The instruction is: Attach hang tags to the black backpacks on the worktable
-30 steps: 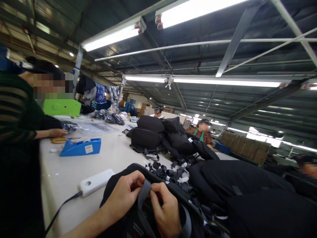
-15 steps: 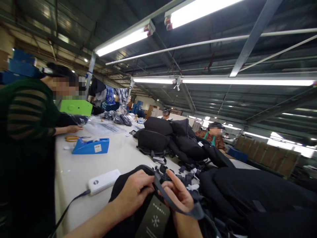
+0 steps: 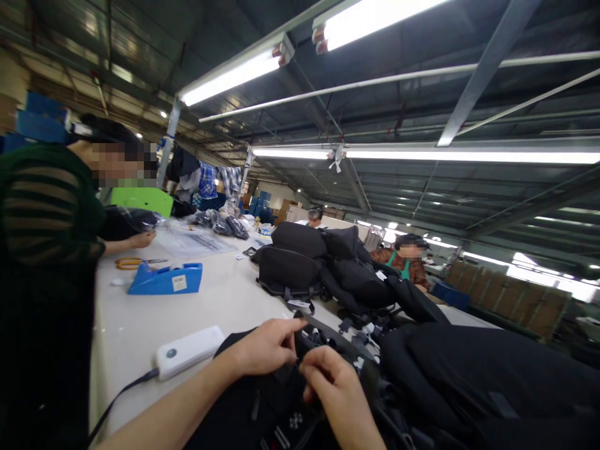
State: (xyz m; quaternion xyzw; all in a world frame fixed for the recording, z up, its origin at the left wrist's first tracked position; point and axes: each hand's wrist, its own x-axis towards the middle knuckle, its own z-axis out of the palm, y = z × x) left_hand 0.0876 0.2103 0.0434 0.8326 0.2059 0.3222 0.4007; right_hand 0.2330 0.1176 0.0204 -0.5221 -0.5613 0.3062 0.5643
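A black bag (image 3: 255, 400) lies in front of me at the table's near side. My left hand (image 3: 267, 345) is closed at its upper edge, with the thumb and index finger at the end of a dark grey strap (image 3: 340, 339). Just to the right, my right hand (image 3: 334, 378) has its fingers curled into a pinch close to the bag. What lies between those fingertips is too small to make out. A dark hang tag (image 3: 296, 421) with a snowflake print shows below the hands, partly covered by the right one.
Black bags (image 3: 290, 272) are piled ahead, and more (image 3: 487, 375) lie at right. On the white table (image 3: 225, 306) are a blue tape dispenser (image 3: 166, 279), orange-handled scissors (image 3: 135, 263) and a white corded device (image 3: 191, 351). A co-worker (image 3: 47, 206) stands at left; others are beyond the pile.
The grey strap that looped over my right hand now lies away from it, toward the right. My right hand has turned over and its raised finger has curled in.
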